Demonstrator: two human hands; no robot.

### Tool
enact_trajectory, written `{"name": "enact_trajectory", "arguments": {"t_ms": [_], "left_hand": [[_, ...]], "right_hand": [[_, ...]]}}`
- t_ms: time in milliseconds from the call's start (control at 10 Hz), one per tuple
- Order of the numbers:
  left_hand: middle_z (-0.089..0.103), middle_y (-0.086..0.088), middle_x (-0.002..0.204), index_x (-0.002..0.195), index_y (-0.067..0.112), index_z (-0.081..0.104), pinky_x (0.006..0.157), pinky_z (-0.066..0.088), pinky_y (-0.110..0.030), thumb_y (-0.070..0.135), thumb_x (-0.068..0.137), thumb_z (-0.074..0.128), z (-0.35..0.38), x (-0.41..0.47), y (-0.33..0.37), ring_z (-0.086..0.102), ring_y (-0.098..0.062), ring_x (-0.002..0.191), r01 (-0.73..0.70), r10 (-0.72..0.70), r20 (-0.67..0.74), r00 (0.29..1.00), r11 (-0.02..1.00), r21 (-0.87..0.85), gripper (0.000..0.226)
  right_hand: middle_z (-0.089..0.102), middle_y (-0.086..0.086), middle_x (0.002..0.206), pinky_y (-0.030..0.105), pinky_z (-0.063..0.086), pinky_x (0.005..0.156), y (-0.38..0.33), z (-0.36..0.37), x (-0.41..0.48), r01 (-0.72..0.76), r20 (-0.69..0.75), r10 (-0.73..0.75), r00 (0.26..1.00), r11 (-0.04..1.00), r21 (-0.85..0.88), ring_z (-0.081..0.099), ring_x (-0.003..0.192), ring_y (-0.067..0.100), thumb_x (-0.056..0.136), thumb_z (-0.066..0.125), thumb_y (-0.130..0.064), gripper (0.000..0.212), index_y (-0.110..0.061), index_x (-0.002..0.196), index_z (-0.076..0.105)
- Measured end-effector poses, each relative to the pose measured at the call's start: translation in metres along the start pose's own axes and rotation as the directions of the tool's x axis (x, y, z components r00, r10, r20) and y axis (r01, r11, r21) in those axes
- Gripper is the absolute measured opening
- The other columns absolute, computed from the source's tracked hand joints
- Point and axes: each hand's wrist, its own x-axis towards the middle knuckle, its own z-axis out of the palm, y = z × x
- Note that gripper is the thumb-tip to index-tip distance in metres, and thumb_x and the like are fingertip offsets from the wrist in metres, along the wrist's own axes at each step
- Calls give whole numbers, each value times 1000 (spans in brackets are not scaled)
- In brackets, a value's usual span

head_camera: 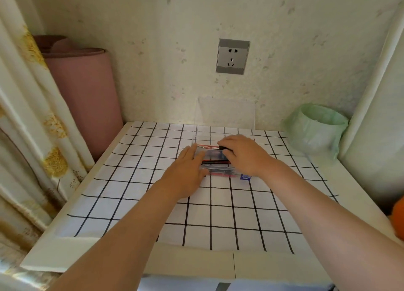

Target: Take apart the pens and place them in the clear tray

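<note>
A clear plastic tray (215,154) lies on the checked tablecloth near the back middle, its clear lid (227,113) standing open against the wall. Inside it lie several red and black pens (215,160). My left hand (188,170) rests flat against the tray's left end, fingers together. My right hand (242,154) covers the tray's right part, fingers curled over a black pen piece (223,147) at its far side.
A pale green bag-lined bin (317,129) stands at the back right. A rolled pink mat (85,94) leans in the left corner beside a curtain (28,116). A wall socket (232,56) sits above the tray. An orange object (399,216) shows at the right edge.
</note>
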Motion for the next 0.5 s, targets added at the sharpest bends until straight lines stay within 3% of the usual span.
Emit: {"name": "enact_trajectory", "arguments": {"t_ms": [100, 200, 400, 500], "left_hand": [[6, -8, 161, 152, 22, 20, 119, 18, -41, 34, 101, 44, -1, -1, 3, 1, -22, 148, -15, 14, -25, 1000, 1000, -13, 58], [9, -8, 160, 150, 21, 23, 117, 19, -39, 34, 100, 45, -1, -1, 5, 3, -21, 148, -11, 10, -49, 999, 1000, -19, 56], [7, -8, 161, 153, 20, 17, 119, 16, -40, 35, 100, 45, 0, 1, 6, 0, -21, 148, 11, -12, -31, 999, 999, -36, 62], [7, -5, 162, 154, 23, 13, 119, 14, -38, 42, 98, 48, -10, 1, 6, 1, -19, 148, 22, -22, -19, 1000, 1000, -16, 69]], "right_hand": [[55, -2, 139, 42, 42, 101, 2, 6, -5, -42, 111, 53, 992, 994, -101, 53, 123, 24, 102, 36, -39, 44, -24, 143, 46], [58, -3, 135, 43, 44, 97, 5, 9, -4, -119, 90, 134, 987, 981, -151, 56, 117, 24, 101, 31, -50, 47, -28, 139, 47], [39, -3, 154, 45, 33, 111, 1, 9, -3, -126, 154, 133, 979, 991, -53, 40, 137, 23, 103, 30, -47, 52, -25, 150, 34], [34, -2, 157, 41, 25, 117, 3, -3, -4, -156, 68, 152, 986, 985, 74, 32, 143, 19, 103, 37, -43, 52, -24, 151, 33]]}}
